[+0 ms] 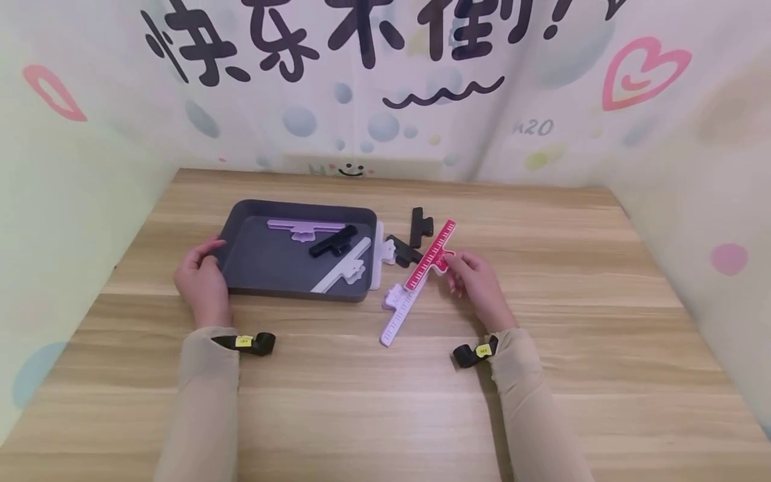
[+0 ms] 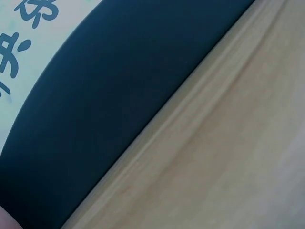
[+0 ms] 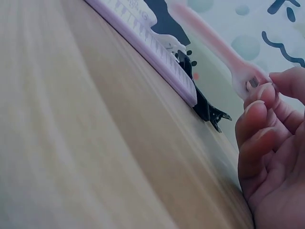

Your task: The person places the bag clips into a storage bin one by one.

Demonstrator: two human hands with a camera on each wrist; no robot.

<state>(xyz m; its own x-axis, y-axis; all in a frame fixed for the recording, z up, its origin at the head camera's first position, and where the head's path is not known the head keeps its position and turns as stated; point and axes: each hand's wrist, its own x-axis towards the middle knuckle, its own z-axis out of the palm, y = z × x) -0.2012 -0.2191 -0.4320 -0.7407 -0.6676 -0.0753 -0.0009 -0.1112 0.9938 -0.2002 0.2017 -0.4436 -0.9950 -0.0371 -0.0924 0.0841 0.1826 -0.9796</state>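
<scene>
My right hand [image 1: 478, 284] pinches the tab of a red clip [image 1: 431, 254] with a long bar of white piano-key marks. In the right wrist view the pink-edged clip [image 3: 214, 40] is raised above the table, between thumb and fingers. Below it in the head view lies a lilac piano-key clip [image 1: 399, 320], partly overlapped by the red one. My left hand [image 1: 203, 278] holds the left end of a dark grey tray [image 1: 289, 293], thumb at the rim. Inside the tray are a purple clip [image 1: 304, 227], a black clip [image 1: 333, 242] and a white clip [image 1: 343, 270].
Two more black clips, an upright one [image 1: 417, 227] and a slanted one [image 1: 402, 251], lie right of the tray. A white clip [image 1: 377, 258] sits against the tray's right wall. A printed cloth wall [image 1: 385, 147] stands behind the wooden table [image 1: 361, 402].
</scene>
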